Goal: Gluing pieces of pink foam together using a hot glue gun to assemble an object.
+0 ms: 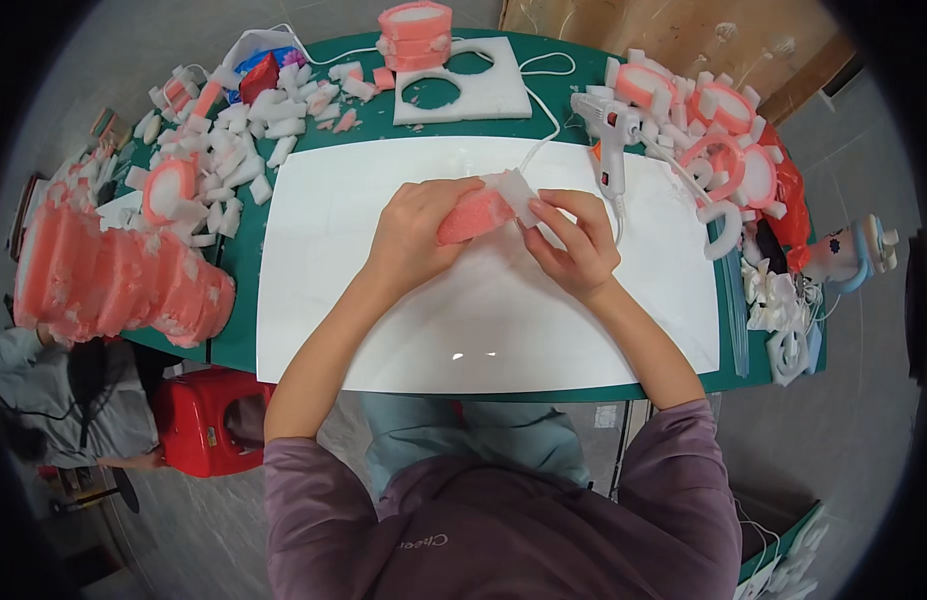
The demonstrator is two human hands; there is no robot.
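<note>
Over a white board [483, 330], my left hand [408, 235] is closed round a pink foam piece [475, 217], whose wide face tilts toward me. A small white foam block [513, 192] sits against its upper right end. The fingers of my right hand [580, 240] pinch that block at its right edge. Whether the two pieces are stuck together cannot be made out. Just beyond my right hand, a white glue gun [610, 140] rests at the board's far right edge, its cord trailing down beside the hand.
White foam offcuts [238, 150] heap at the far left, above large stacked pink foam rolls [123, 270]. A foam sheet with two round holes [503, 95] lies beyond the board. Pink-and-white foam rings [723, 110] crowd the right. A red stool [198, 420] and a seated person are at left.
</note>
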